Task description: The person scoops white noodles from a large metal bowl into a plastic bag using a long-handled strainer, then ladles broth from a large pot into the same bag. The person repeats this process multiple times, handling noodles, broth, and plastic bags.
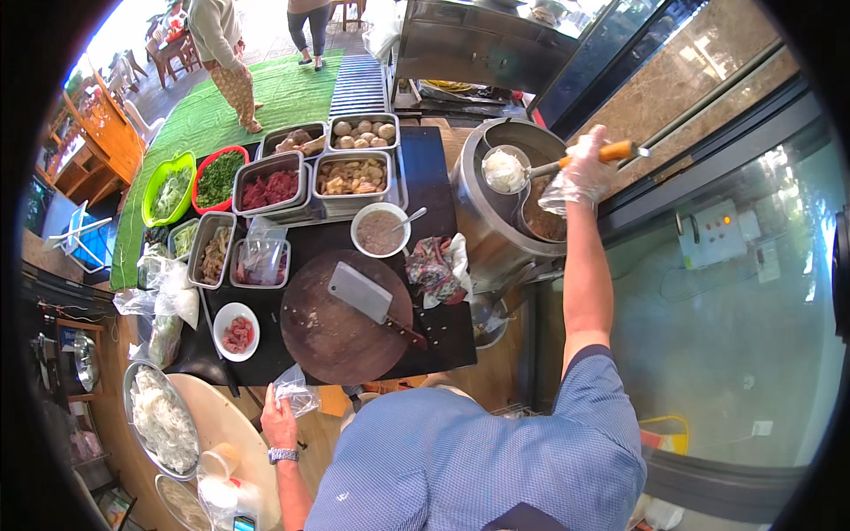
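My right hand (586, 166), in a clear plastic glove, grips the wooden handle (614, 152) of a noodle strainer. White noodles (505, 170) fill its basket, which is over the large round metal pot (477, 199). Beside the front table edge, my left hand (279, 421) holds a piece of thin clear plastic (297, 391), perhaps a bag or glove. A cleaver (360, 292) lies across the round chopping board (312, 338). To the left stands a white bowl of raw meat (238, 334); behind the board is a bowl of brownish broth (380, 230) with a spoon.
Metal trays hold red meat (270, 190), round balls (362, 134) and chopped pieces (352, 176). Baskets of greens (222, 174) sit at the far left. A crumpled cloth (435, 269) lies near the pot. White noodles fill a basin (163, 421). People stand beyond the table.
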Available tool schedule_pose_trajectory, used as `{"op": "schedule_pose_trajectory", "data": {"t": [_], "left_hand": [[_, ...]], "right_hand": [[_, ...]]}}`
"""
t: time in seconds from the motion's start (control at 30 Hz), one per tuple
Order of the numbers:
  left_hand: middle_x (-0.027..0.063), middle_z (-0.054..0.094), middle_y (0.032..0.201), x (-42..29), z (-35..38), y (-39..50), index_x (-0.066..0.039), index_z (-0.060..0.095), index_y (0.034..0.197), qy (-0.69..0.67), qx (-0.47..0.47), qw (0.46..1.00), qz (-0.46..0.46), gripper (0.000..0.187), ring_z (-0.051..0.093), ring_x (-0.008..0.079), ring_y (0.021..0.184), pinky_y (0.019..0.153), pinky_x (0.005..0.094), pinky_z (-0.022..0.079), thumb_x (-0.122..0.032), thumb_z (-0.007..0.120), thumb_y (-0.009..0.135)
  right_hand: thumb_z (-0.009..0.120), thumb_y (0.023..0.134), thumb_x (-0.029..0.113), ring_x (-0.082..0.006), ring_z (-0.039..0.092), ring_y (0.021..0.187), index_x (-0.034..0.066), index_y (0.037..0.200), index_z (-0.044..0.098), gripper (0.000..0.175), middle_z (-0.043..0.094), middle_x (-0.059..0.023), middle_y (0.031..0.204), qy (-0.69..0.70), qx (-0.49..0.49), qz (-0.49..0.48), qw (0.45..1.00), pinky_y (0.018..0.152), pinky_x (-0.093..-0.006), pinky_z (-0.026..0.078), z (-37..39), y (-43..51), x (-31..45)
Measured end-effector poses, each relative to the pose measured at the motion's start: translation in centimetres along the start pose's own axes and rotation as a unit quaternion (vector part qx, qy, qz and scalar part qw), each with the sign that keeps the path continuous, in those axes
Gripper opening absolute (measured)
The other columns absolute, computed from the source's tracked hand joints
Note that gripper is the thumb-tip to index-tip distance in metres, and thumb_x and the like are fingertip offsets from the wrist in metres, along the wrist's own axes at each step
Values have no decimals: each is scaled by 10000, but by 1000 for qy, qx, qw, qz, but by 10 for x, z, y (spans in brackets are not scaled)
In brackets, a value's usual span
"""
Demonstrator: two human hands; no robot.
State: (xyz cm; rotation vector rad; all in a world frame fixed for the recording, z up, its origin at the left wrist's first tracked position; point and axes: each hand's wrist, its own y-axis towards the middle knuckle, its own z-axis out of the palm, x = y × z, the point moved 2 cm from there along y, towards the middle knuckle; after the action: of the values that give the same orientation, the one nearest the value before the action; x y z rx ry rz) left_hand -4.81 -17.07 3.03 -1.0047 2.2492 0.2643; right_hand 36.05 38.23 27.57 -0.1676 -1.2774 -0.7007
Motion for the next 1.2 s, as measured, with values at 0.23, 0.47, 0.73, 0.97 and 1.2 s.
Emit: {"op": "schedule_pose_trajectory", "data": {"t": [0.23, 0.47, 0.73, 0.97, 1.2], "left_hand": [[210, 681, 1029, 2, 37, -87, -8, 409, 1486, 99, -81, 990, -55, 680, 658, 330, 831, 772, 421, 512, -9, 587, 829], [138, 674, 848, 28, 43, -157, 62, 624, 1142, 114, -60, 948, -291, 325, 663, 229, 779, 716, 373, 508, -33, 608, 831], [195, 730, 1009, 78, 64, -210, 80, 687, 1101, 93, -97, 925, -355, 277, 704, 281, 874, 776, 404, 554, -128, 576, 955], [189, 722, 1003, 88, 67, -198, 41, 683, 1131, 70, -78, 894, -435, 280, 697, 270, 721, 637, 409, 555, -96, 491, 979], [200, 698, 956, 24, 79, -174, -58, 606, 1283, -149, -152, 810, -547, 315, 646, 293, 562, 380, 412, 468, -151, 475, 1012]], "right_hand": [[704, 965, 315, -41, 477, 495, 81, 786, 604, 311, 548, 47, 644, -65, 124, -39, 989, 461, -232, 371, -13, 91, -174], [720, 951, 325, -85, 573, 639, 15, 814, 650, 346, 625, 2, 691, -79, 158, 91, 980, 598, -277, 464, -37, 112, -226], [735, 942, 291, -66, 487, 473, 52, 850, 597, 291, 569, 9, 667, 56, 81, 104, 990, 442, -244, 404, -49, 135, -206], [740, 938, 285, -69, 486, 468, 56, 850, 594, 286, 570, 8, 659, 57, 96, 127, 986, 431, -248, 391, -45, 136, -211], [744, 935, 287, -69, 478, 470, 46, 850, 605, 290, 564, 8, 654, 27, 91, 98, 991, 437, -252, 389, -53, 137, -212]]}}
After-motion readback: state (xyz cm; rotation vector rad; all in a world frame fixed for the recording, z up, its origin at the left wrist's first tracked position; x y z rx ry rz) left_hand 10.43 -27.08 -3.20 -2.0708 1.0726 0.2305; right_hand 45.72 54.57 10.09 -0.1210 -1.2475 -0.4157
